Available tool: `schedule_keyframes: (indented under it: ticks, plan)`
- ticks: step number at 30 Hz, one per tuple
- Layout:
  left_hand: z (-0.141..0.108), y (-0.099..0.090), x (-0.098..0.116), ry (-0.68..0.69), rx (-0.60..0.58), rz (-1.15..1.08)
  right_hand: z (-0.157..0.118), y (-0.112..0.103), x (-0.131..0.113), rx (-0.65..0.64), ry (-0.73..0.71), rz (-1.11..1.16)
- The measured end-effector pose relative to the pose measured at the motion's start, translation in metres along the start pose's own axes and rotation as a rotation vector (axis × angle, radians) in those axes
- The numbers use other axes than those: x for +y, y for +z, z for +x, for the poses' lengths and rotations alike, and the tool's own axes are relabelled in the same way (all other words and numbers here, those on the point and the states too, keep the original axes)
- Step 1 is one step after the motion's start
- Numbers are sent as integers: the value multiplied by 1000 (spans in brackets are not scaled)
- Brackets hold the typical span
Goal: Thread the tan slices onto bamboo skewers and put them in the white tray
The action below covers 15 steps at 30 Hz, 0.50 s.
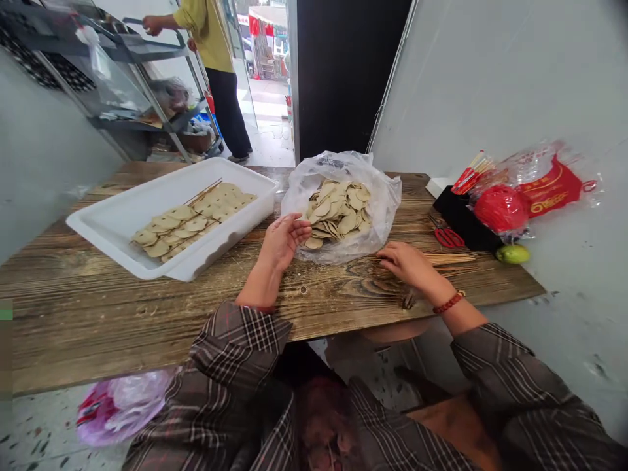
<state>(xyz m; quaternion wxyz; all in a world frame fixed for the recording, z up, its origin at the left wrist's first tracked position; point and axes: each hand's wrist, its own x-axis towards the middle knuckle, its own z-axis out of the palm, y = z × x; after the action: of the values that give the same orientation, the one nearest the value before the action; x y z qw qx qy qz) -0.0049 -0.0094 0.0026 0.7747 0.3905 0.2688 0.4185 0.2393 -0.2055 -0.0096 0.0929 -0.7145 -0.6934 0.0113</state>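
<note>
My left hand [285,237] is at the left rim of a clear plastic bag [385,203], palm partly up and fingers loosely bent apart. Its fingertips are beside a heap of thin, round, beige slices [338,206] inside the bag; I see nothing held in it. Low over the tabletop, right of the bag, my right hand [405,263] has its thumb and fingers drawn together. Whatever is between those fingertips is hidden. Thin wooden sticks [454,259] lie on the table just beyond this hand. A white plastic tray [110,229] on the left holds overlapping rows of slices with sticks among them.
Red-handled scissors [449,238], a black box [458,219] with red packaged items and a green fruit [513,254] sit at the table's right end. A person in a yellow top [209,36] stands by a shelf cart [157,52] near the doorway. The wooden table [122,327] meets the right wall.
</note>
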Motion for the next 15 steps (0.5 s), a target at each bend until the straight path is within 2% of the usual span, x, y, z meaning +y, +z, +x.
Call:
schedule_keyframes:
  ticks: [4, 7, 15]
  plan:
    - [0, -2, 0, 3, 7, 0, -4, 19, 1, 138, -38, -27]
    - [0, -3, 0, 0, 3, 5, -8, 24, 2, 198, -61, -53]
    - [2, -3, -1, -2, 1, 14, -7, 15, -7, 260, -153, -161]
